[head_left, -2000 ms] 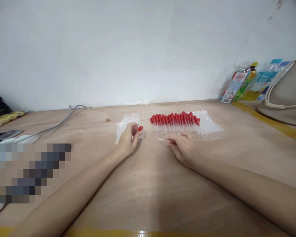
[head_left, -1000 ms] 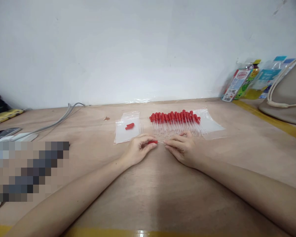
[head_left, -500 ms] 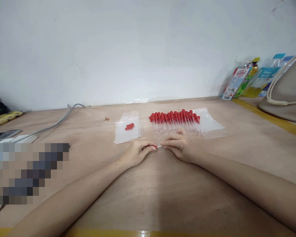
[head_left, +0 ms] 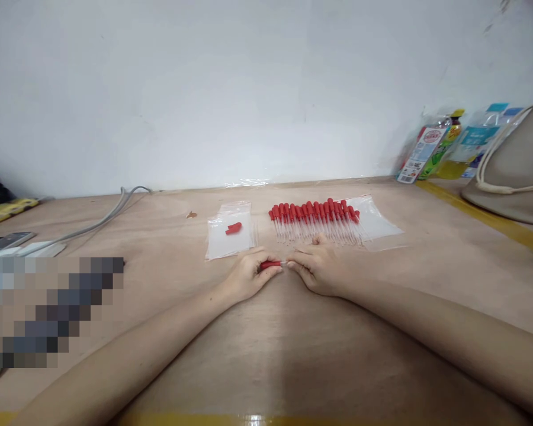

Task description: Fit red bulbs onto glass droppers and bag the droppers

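Observation:
Between thumb and fingers, my left hand (head_left: 247, 273) pinches a red rubber bulb (head_left: 270, 265). My right hand (head_left: 318, 266) is closed on the thin clear dropper tube (head_left: 284, 264), whose near end meets the bulb; most of the tube is hidden by my fingers. Just beyond my right hand lies a row of several droppers (head_left: 313, 216), red bulbs toward the wall and clear tubes toward me. Past my left hand, loose red bulbs (head_left: 234, 228) rest on a stack of clear plastic bags (head_left: 220, 243).
Another clear bag (head_left: 379, 219) lies partly under the droppers' right end. Bottles (head_left: 477, 142), a carton (head_left: 421, 155) and a beige bag (head_left: 515, 168) stand at the back right. A grey cable (head_left: 102, 222) and a phone (head_left: 11, 241) are at left.
My right hand has moved slightly left toward my left hand. More of the red bulb shows in my left fingers, and the visible stretch of clear tube is shorter.

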### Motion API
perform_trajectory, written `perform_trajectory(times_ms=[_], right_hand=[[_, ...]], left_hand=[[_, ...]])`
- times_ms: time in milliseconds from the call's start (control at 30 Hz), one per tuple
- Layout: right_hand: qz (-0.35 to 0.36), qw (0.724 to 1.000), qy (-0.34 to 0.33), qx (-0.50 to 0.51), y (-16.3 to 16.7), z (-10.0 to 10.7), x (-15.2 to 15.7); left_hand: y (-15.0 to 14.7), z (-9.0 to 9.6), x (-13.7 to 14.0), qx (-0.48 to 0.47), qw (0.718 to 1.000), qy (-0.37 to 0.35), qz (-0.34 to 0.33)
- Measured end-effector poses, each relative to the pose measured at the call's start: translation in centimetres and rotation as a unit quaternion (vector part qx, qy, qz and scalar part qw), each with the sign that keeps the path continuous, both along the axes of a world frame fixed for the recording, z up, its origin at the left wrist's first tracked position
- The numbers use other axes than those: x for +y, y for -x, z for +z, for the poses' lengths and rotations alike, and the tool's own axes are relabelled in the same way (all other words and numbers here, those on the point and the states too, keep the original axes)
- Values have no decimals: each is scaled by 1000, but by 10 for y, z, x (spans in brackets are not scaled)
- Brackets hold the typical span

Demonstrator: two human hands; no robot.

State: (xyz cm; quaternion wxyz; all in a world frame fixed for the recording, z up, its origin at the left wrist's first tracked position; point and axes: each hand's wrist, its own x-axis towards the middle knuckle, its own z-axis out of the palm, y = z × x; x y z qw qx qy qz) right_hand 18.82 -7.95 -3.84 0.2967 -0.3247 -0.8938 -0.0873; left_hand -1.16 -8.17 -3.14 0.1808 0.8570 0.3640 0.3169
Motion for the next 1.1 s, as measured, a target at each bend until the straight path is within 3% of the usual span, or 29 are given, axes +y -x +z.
perform_trajectory(times_ms=[267, 500, 567, 667, 767, 867, 967, 1100], right_hand=[[-14, 999, 44, -12, 8, 0, 2], [-18, 997, 74, -21, 9, 10, -1], [-29, 995, 90, -13, 8, 18, -2], [-79, 984, 155, 31, 10, 33, 4], [-137, 954, 238, 117, 22, 42, 24], [-227, 929, 257, 137, 42, 45, 51], [-299, 920, 239, 85, 63, 42, 73], [-349, 906, 237, 31, 75, 34, 90]], left_hand=[[1, -4, 3, 10, 1000, -24, 11], [5, 0, 13, 10, 991, -133, 6], [11, 5, 18, 13, 983, -177, 44], [27, 10, 32, 13, 963, -214, 162], [47, 9, 52, 1, 943, -192, 272], [61, 2, 67, 3, 933, -103, 346], [65, -2, 71, 26, 934, -35, 355], [65, -3, 71, 58, 936, -12, 347]])
